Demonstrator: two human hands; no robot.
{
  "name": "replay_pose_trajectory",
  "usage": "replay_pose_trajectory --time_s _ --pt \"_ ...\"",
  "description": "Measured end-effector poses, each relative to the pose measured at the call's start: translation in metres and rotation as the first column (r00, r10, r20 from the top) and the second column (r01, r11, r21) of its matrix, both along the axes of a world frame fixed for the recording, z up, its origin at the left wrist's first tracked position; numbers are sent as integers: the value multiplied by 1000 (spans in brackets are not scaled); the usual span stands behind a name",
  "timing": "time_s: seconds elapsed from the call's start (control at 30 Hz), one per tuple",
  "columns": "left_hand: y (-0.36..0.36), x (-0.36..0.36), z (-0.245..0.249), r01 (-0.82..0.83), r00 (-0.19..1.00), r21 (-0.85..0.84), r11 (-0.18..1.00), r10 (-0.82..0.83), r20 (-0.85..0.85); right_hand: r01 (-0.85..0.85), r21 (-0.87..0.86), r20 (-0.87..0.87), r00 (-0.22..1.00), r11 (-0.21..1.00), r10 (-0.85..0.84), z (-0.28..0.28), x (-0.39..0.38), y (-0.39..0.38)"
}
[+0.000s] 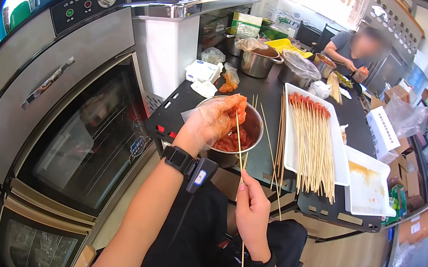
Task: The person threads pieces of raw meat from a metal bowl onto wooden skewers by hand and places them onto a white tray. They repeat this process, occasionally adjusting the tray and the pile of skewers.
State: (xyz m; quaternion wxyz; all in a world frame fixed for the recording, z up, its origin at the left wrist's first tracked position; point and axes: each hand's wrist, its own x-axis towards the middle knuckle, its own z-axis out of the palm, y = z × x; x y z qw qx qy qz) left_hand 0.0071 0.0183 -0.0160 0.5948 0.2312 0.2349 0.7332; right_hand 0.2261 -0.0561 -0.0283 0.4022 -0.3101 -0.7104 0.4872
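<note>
My left hand (pixel 210 120), in a clear plastic glove, is closed around a lump of red marinated meat (pixel 237 104). It is held over a metal pot (pixel 259 122) with more red meat (pixel 228 142) inside. Between the fingers of my right hand (pixel 253 205) is a long bamboo skewer (pixel 239 140). Its upper end meets the lump in my left hand; whether it has gone in is hard to tell. To the right, a white tray (pixel 343 162) bears many skewers (pixel 312 140) with red meat at their far ends. Loose bare skewers (pixel 281 126) lie beside that tray.
A second white tray (pixel 363 202) with brownish liquid stands at the table's right edge. Farther back are a lidded pot (pixel 257 64), a plastic-covered pot (pixel 298 69) and a yellow tray (pixel 289 45). Another person (pixel 347 48) works across the table. A large oven (pixel 91 134) is on the left.
</note>
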Motion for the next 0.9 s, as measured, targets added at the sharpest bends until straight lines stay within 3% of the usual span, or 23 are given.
replay_pose_trajectory --time_s 0.77,0.9 --pt "4 1 -3 -59 996 -7 998 58 -68 27 109 70 997 994 -35 2 2 5" --pt "2 3 -2 -102 975 -13 995 97 -202 11 122 142 989 992 -28 7 6 7"
